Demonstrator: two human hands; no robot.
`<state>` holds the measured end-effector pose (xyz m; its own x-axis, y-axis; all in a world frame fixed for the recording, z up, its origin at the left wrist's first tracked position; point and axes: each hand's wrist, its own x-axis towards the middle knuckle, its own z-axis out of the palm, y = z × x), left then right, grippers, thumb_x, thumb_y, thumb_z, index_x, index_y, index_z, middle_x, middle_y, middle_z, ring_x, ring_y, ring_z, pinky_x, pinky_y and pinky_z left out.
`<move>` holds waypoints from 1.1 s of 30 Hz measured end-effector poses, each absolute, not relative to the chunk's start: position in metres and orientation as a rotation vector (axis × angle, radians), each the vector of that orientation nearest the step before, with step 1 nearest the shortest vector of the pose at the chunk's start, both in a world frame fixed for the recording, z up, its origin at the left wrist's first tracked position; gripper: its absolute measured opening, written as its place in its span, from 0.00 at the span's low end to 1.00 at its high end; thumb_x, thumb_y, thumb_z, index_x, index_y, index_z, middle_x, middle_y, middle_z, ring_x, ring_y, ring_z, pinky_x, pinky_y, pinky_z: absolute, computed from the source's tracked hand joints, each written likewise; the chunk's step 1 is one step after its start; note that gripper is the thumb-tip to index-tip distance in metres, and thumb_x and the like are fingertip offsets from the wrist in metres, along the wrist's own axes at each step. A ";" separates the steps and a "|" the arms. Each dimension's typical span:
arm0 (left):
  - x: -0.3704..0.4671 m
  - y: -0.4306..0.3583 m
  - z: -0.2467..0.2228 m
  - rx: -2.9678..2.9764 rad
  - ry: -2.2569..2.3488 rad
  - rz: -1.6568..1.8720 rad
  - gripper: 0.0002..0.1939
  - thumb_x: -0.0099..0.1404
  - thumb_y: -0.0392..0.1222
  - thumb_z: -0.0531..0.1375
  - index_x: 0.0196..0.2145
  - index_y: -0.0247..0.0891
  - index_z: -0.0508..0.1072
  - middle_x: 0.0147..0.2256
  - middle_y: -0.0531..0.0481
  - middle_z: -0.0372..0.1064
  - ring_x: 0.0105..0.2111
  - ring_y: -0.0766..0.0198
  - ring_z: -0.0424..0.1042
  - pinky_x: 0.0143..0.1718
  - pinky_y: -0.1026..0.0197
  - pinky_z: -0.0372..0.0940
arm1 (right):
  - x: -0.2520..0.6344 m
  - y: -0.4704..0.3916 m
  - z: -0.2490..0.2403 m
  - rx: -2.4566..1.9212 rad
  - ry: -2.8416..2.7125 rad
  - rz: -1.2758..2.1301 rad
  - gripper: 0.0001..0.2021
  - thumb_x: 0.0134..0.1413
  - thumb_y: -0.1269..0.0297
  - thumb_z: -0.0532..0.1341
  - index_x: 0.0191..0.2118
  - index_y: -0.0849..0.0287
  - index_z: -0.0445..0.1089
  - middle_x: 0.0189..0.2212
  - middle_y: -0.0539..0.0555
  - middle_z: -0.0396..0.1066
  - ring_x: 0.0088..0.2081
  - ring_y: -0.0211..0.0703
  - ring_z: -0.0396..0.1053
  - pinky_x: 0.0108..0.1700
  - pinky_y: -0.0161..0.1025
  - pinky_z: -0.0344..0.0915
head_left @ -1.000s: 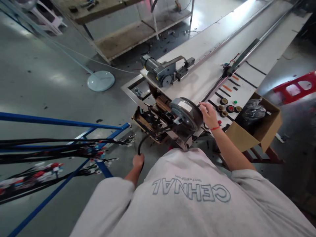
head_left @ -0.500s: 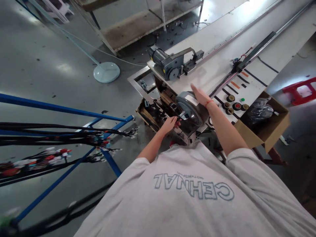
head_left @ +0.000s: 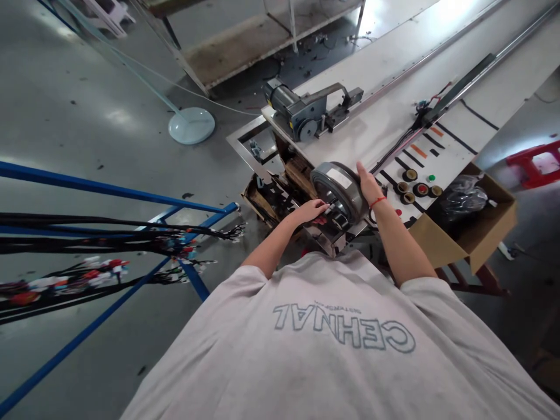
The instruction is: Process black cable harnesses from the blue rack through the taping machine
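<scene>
A thick grey wheel-shaped drum [head_left: 324,170] with a white label [head_left: 340,178] on its rim stands upright at the near end of the long table. My right hand [head_left: 368,184], with a red cord at the wrist, lies against the drum's right side, its visible fingers stretched out. On the drum's left side, my left hand [head_left: 314,211] is closed, fingertips together beside the metal shaft at the hub. What those fingers pinch, if anything, is too small to make out. Behind the drum sits a motor unit [head_left: 284,100] with a pulley [head_left: 307,130].
The long white table [head_left: 380,125] carries tape rolls [head_left: 410,175], black and orange strips and a cable bundle [head_left: 398,143]. An open cardboard box [head_left: 496,224] is at right. A blue frame [head_left: 109,189] hung with wire harnesses [head_left: 100,274] stands left. A shelf [head_left: 236,58] is behind.
My right hand has slid from the top of the drum down its right side. My left hand has moved right and slightly up, closer to the hub.
</scene>
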<state>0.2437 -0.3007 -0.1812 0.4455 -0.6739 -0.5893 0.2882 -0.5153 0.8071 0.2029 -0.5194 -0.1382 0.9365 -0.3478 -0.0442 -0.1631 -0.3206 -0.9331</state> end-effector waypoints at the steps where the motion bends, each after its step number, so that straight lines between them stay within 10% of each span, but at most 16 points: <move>1: 0.242 -0.300 -0.180 1.742 -0.345 -1.228 0.18 0.65 0.56 0.55 0.40 0.38 0.68 0.22 0.51 0.73 0.24 0.62 0.74 0.26 0.61 0.67 | 0.199 -0.518 -0.141 -1.902 0.429 -0.187 0.33 0.56 0.33 0.44 0.26 0.59 0.67 0.21 0.49 0.62 0.31 0.43 0.67 0.40 0.40 0.66; 9: 0.200 -0.305 -0.152 2.348 -0.480 -0.668 0.25 0.62 0.62 0.56 0.44 0.38 0.69 0.24 0.49 0.73 0.34 0.55 0.75 0.38 0.60 0.64 | 0.127 -0.524 -0.182 -2.231 0.834 -0.334 0.21 0.60 0.51 0.45 0.33 0.61 0.67 0.31 0.57 0.66 0.41 0.50 0.65 0.47 0.49 0.63; 14: 0.234 -0.292 -0.134 2.470 -0.562 -0.540 0.21 0.65 0.59 0.53 0.44 0.39 0.70 0.25 0.48 0.73 0.38 0.55 0.74 0.41 0.60 0.63 | 0.092 -0.532 -0.190 -2.592 1.245 -0.064 0.22 0.43 0.65 0.60 0.47 0.67 0.65 0.48 0.69 0.62 0.49 0.60 0.63 0.50 0.56 0.62; 18: 0.278 -0.275 -0.120 2.477 -0.656 -0.517 0.20 0.64 0.56 0.57 0.44 0.38 0.71 0.23 0.50 0.71 0.39 0.56 0.74 0.44 0.59 0.63 | 0.082 -0.542 -0.189 -2.363 1.369 0.202 0.22 0.38 0.69 0.62 0.44 0.67 0.66 0.43 0.67 0.67 0.43 0.57 0.68 0.48 0.54 0.64; 24: 0.288 -0.270 -0.119 2.349 -0.715 -0.656 0.22 0.63 0.53 0.57 0.49 0.36 0.68 0.25 0.49 0.73 0.34 0.57 0.74 0.42 0.58 0.65 | 0.038 -0.499 -0.126 -1.927 0.637 -0.118 0.20 0.44 0.52 0.64 0.41 0.58 0.66 0.41 0.61 0.71 0.44 0.52 0.69 0.50 0.51 0.65; 28: 0.291 -0.271 -0.113 2.343 -0.739 -0.727 0.26 0.64 0.53 0.57 0.54 0.34 0.65 0.24 0.49 0.73 0.34 0.58 0.75 0.43 0.58 0.65 | 0.060 -0.419 -0.104 -1.264 0.145 0.372 0.35 0.44 0.27 0.49 0.38 0.56 0.68 0.41 0.62 0.71 0.45 0.54 0.70 0.45 0.49 0.69; 33: 0.288 -0.278 -0.102 2.469 -0.819 -0.691 0.28 0.62 0.50 0.60 0.55 0.32 0.63 0.30 0.46 0.73 0.43 0.54 0.73 0.48 0.55 0.63 | 0.135 -0.375 -0.134 -0.997 0.302 0.711 0.37 0.49 0.27 0.38 0.24 0.56 0.64 0.25 0.59 0.71 0.27 0.46 0.72 0.27 0.41 0.69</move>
<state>0.2877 -0.2784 -0.1019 0.6988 -0.6422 -0.3152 -0.4189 -0.7245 0.5474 0.1353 -0.3751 -0.1343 0.7391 0.4057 -0.5377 -0.6686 0.3446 -0.6590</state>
